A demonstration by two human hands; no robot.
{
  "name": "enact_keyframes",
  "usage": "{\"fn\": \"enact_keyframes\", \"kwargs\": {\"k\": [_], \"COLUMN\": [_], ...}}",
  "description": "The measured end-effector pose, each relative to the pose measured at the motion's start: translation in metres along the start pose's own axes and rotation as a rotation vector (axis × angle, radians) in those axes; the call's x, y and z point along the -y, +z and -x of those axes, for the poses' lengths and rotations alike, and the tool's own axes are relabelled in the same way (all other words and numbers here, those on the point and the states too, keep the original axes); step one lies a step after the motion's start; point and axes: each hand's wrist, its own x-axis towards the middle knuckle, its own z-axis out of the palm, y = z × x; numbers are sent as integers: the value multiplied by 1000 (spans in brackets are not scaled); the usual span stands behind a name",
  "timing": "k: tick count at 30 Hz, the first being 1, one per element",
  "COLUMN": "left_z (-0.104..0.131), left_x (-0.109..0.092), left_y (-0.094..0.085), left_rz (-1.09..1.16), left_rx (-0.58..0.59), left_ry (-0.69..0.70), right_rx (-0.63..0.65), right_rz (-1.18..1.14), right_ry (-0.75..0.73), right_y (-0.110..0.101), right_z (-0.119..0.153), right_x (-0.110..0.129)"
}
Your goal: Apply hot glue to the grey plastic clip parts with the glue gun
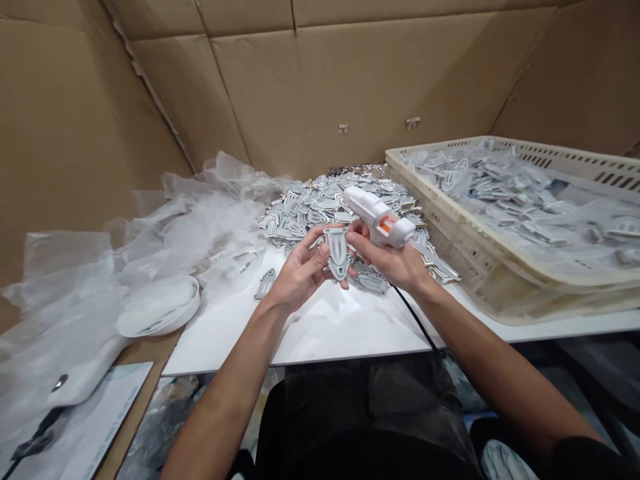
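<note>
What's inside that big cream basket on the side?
The cream basket holds many small grey-white flat pieces, loose and in clear plastic bags. The pile hides its bottom and the near wall hides the lower layers.

You won't find a single word, number or brand to read here. The white glue gun [379, 217] above your right hand's [400, 261] fingers shows only an orange trigger, no lettering. The grey piece [338, 253] between your fingertips carries raised outlines, not letters. The sheet [95, 427] well to the left of your left hand's [300, 270] fingers has print too blurred to make out. The pile of pieces [330, 200] just beyond your fingers and the tray [500, 267] to their right bear no legible marks.
</note>
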Motion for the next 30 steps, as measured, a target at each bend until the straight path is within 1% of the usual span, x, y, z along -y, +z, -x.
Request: {"fn": "enact_keyframes", "kwargs": {"k": [4, 7, 10, 14, 17, 22, 23, 28, 30], "left_z": [0, 0, 1, 2, 1, -5, -5, -7, -7], "left_x": [2, 1, 0, 1, 3, 6, 6, 10, 11], "left_y": [-3, -3, -2, -1, -2, 0, 0, -4, -7], "left_rz": [-21, -27, -53, -111, -143, -125, -130, -178, -206], "left_rx": [15, 27, 2, -89, -129, -325, -348, -402, -446], "left_ry": [15, 20, 8, 24, 12, -58, -61, -34, -30], "right_rx": [32, 35, 39, 16, -8, -62, -67, -77, -86], "right_rz": [-44, -34, -4, 76, 130, 183, 201, 233, 238], "right_ry": [-16, -31, -38, -23, -28, -5, -5, 0, 4], "right_y": [-2, -2, -2, -4, -6, -7, -7, -11, -13], "right_z": [0, 1, 1, 0, -1, -2, -3, -4, -5], "right_x": [0, 1, 0, -2, -6, -11, -12, -15, -16]}}
